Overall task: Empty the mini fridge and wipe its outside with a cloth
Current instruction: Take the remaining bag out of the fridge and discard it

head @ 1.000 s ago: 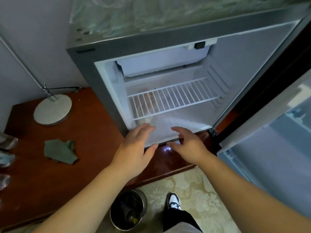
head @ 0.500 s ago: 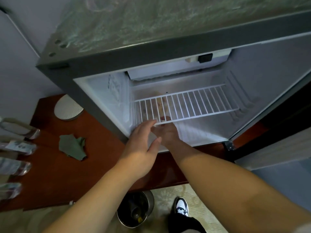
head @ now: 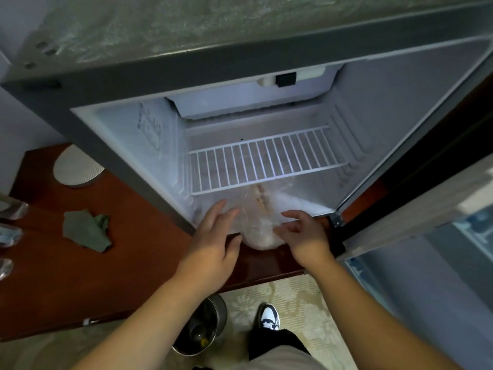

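The grey mini fridge stands open on a red-brown wooden top. Its white wire shelf is bare. A clear plastic bag with pale food in it lies at the front lip of the fridge floor, partly sticking out. My left hand has straight fingers lying against the bag's left side. My right hand is at the bag's right side with its fingers loosely bent, touching the plastic. A crumpled green cloth lies on the wood to the left.
The fridge door swings out on the right. A round lamp base sits left of the fridge. Plastic bottles line the left edge. A metal bucket and my shoe are on the patterned carpet below.
My right hand reached in under the shelf and has come back out. The bag now lies at the fridge's front edge between both hands. The camera moved closer.
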### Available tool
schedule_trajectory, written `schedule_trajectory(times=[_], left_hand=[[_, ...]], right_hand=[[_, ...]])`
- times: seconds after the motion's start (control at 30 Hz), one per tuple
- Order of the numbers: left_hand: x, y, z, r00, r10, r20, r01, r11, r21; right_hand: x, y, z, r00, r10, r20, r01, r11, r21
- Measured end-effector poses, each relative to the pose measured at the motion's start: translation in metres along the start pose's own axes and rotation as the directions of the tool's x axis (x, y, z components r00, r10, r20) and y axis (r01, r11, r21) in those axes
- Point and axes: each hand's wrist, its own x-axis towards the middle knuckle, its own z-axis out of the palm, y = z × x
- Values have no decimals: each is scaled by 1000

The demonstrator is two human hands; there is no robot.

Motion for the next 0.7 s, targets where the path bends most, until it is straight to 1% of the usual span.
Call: schedule_trajectory(times=[0.03,0.1,0.13,0.2,0.27,0.37,0.43,0.57,0.7], left_hand=[[1,-1,8,999,-21,33,22,1000,-15],[7,-2,23,988,-111,102,121,989,-90],[12,-3,30,977,-158,144,176,977,-122],[20,-5,43,956,-197,216,229,964,-135],[25,-8,53,953,-202,227,241,957,-160],[28,-13,61,961,-210,181,249,941,-229],[30,-18,61,963,-219,158,248,947,-204],[37,-24,53,959,-225,170,236,971,-47],[38,-32,56,968,-199,155,196,980,36]], right_hand=[[-2,4,-5,1000,-16,-25,17,999,29],[-4,8,-10,999,-20,-48,25,996,89],[-5,8,-10,999,-15,-37,19,993,119],[-4,9,-8,1000,-1,8,-1,989,145],[-4,9,-4,997,4,71,-14,991,134],[-7,9,-2,985,-33,168,13,993,117],[-9,10,-2,984,-20,179,-2,992,125],[-12,10,0,990,42,132,-67,980,188],[-14,11,3,996,25,89,-41,982,184]])
